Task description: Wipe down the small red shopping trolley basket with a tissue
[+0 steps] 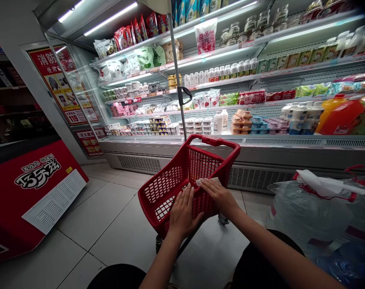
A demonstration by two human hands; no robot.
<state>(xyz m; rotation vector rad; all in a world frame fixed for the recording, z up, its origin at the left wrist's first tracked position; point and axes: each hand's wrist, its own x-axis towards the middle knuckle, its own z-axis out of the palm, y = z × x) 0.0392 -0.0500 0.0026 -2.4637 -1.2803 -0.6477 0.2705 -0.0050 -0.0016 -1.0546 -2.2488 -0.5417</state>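
Observation:
A red plastic shopping cart (167, 180) with latticed basket walls stands right in front of me, its handle (212, 140) on the far side. My left hand (182, 210) lies on the near side wall, fingers stretched out and flat over the rim. To its right, my right hand (215, 194) presses a crumpled white tissue (198, 182) against the same rim. Most of the tissue is covered by the fingers. What I see of the basket's inside is its bare latticed floor, partly hidden by my left hand.
A lit refrigerated display (257, 154) full of packaged dairy and drinks runs behind the cart. At left stands a red freezer chest (8, 204). Large wrapped water bottles (309, 212) sit close on my right. A glass door edge (173, 52) rises behind the cart.

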